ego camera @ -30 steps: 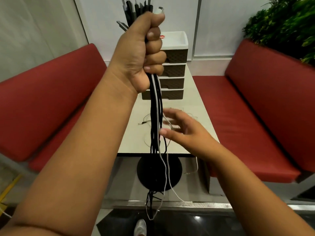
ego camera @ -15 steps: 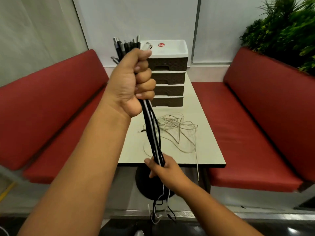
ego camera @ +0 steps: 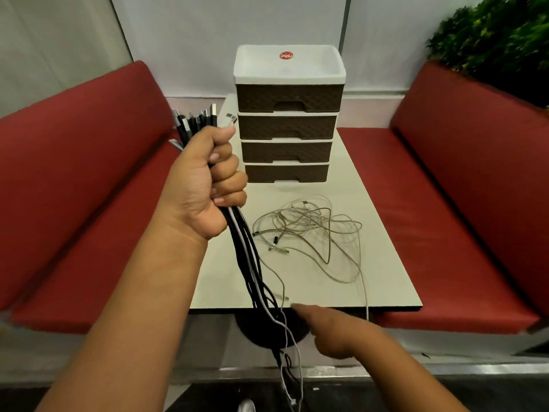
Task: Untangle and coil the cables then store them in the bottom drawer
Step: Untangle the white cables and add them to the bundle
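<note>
Soft, even indoor light is falling across the scene, seemingly from overhead, and nothing is burning out to white. The pale table (ego camera: 383,233) is catching the most light, while the drawer unit (ego camera: 286,120) is casting only a faint, short shadow at its foot. Under the table's near edge the floor is sinking into deep shade, and a dull sheen is showing on the metal strip there. The wide lens is bending the red benches (ego camera: 74,162) outward at both sides. The right hand (ego camera: 335,334) is smearing slightly, probably from motion, and the plant (ego camera: 499,37) in the corner is looking dark and soft.
</note>
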